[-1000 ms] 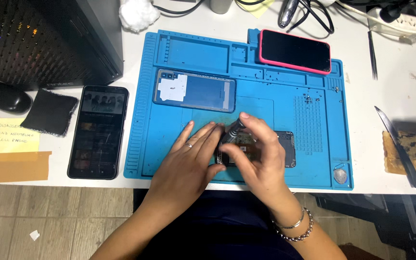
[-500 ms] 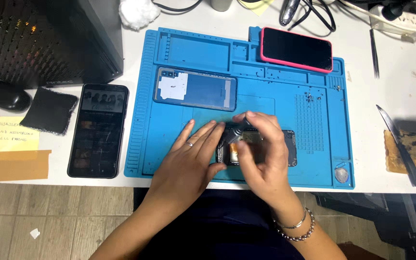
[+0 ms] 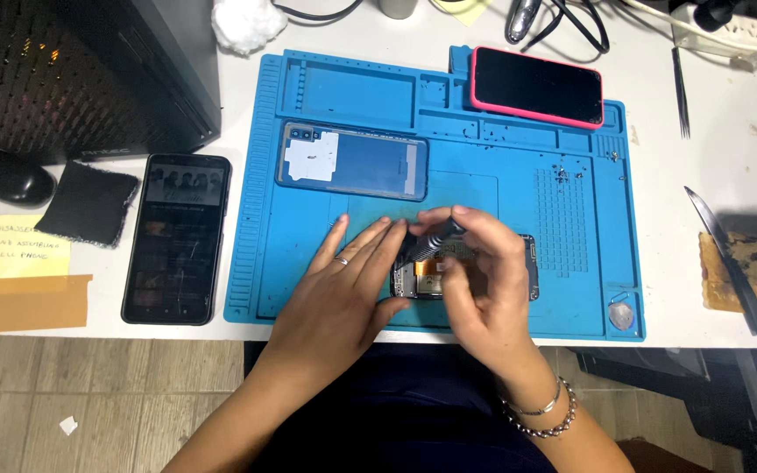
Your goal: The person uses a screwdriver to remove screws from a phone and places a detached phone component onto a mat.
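White desk [image 3: 711,166], blue mat [image 3: 519,193], opened phone [image 3: 484,271].

Opened phone [image 3: 449,267] on mat [image 3: 501,201], back cover [image 3: 352,160] behind.

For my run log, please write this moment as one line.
left hand: steadies opened phone | right hand: holds dark screwdriver on phone | surface: blue repair mat

A single head-worn camera looks almost straight down on the white tabletop [image 3: 729,175] from the seated person's side, close enough that the blue silicone repair mat [image 3: 519,184] fills the middle of the frame. Forearms enter from the bottom edge below the mat, and tiled floor [image 3: 89,394] shows below the mat's left.
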